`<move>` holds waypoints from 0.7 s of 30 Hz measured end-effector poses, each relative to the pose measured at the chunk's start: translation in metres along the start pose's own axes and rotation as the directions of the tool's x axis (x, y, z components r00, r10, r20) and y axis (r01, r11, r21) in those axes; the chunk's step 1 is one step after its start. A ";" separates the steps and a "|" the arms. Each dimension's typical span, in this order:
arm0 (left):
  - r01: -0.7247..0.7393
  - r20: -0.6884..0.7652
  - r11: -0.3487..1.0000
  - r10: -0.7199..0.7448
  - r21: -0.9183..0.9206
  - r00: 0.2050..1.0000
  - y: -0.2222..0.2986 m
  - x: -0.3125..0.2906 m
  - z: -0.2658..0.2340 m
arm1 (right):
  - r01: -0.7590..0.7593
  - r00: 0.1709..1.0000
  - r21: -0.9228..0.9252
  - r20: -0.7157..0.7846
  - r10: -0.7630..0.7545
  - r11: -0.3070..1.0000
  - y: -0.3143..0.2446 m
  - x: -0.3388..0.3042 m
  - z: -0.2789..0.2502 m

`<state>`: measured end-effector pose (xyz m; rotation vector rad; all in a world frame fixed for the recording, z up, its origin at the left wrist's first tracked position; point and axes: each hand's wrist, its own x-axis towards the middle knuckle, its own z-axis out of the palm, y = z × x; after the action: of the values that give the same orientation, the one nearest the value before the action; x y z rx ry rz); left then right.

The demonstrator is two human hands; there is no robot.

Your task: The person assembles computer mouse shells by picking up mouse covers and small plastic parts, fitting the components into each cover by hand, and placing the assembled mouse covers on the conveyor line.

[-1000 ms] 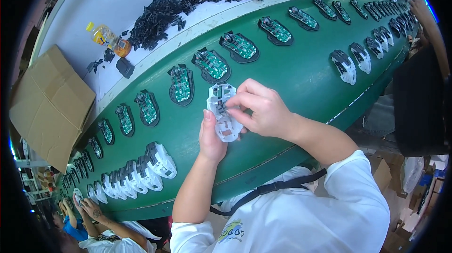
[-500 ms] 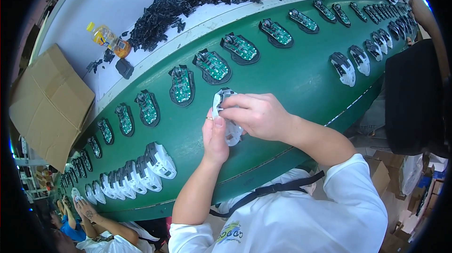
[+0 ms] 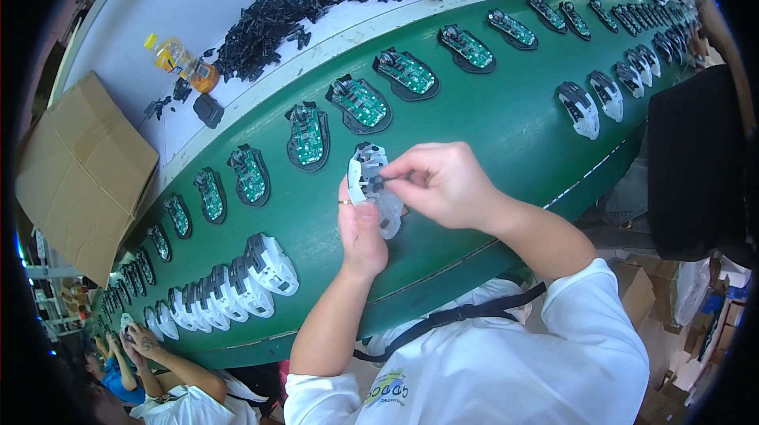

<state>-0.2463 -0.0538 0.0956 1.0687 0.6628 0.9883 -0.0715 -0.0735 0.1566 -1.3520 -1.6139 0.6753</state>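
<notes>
I have the left hand [image 3: 362,235] with fingers wrapped round a white shell [image 3: 357,181], held over the near middle of the counter [image 3: 490,113] | right hand [image 3: 447,184]: fingers pinching a black part [image 3: 374,184] at the shell's hollow side | boards [image 3: 363,105] in a row, far side | more shells [image 3: 231,298], near left

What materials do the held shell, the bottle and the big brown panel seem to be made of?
Shell: probably moulded plastic, white and smooth, with thin walls and cut-outs.
Bottle: likely clear, shiny plastic; its orange contents show through.
Panel: likely matt cardboard, brown and creased.
</notes>
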 end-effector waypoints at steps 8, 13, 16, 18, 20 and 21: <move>-0.082 0.003 0.997 0.082 0.013 0.997 -0.003 -0.001 0.001 | -0.266 0.958 0.171 0.158 0.240 0.949 0.002 0.001 -0.013; -0.167 0.087 0.981 0.158 0.102 0.984 -0.009 0.000 -0.001 | -0.302 0.948 0.189 0.161 0.274 0.934 -0.003 0.000 -0.009; -0.185 0.159 0.916 0.135 0.355 0.978 -0.007 0.000 -0.005 | -0.307 0.949 0.270 0.153 0.274 0.913 0.004 -0.001 -0.001; -0.173 0.166 0.933 0.125 0.315 0.978 -0.002 0.002 -0.003 | -0.305 0.952 0.352 0.113 0.283 0.885 0.011 -0.003 0.005; -0.164 0.146 0.955 0.131 0.245 0.981 -0.003 0.003 -0.004 | -0.223 0.972 0.390 0.022 0.233 0.893 0.010 -0.003 0.012; -0.163 0.144 0.955 0.130 0.247 0.981 -0.002 0.001 -0.005 | -0.224 0.972 0.392 0.024 0.234 0.892 0.007 -0.003 0.012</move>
<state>-0.2495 -0.0506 0.0914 1.4153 0.6255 0.9690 -0.0786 -0.0728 0.1446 -1.2505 -1.2229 1.0597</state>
